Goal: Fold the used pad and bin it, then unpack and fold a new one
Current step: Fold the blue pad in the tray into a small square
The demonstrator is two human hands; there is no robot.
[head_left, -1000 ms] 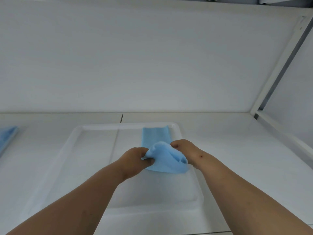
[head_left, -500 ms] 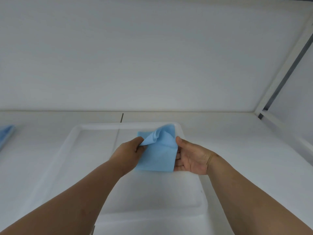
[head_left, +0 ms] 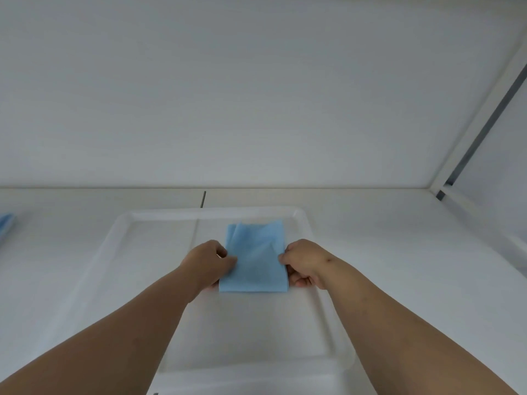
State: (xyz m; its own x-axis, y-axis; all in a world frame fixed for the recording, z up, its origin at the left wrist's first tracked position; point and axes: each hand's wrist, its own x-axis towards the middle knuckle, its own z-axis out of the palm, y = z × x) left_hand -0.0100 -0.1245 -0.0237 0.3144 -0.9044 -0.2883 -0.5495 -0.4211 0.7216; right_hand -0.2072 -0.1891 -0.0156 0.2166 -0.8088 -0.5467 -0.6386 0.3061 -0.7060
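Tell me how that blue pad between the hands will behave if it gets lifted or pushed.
The blue pad is probably floppy: it shows soft creases and loose layered corners at its far edge. It looks light, since the left hand and right hand hold it by pinching its side edges only. Pushed across the tray, it would likely bunch up rather than slide.

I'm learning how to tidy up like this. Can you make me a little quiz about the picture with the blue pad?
1. True or false: only one hand grips the blue pad.
2. What is under the pad: A) clear tray, B) a red bowl, C) a wooden box?
3. Fill in: a second blue thing peeks in at the far ____ edge of the view.

Key
1. False: the left hand and the right hand each pinch a side edge.
2. A.
3. Left.
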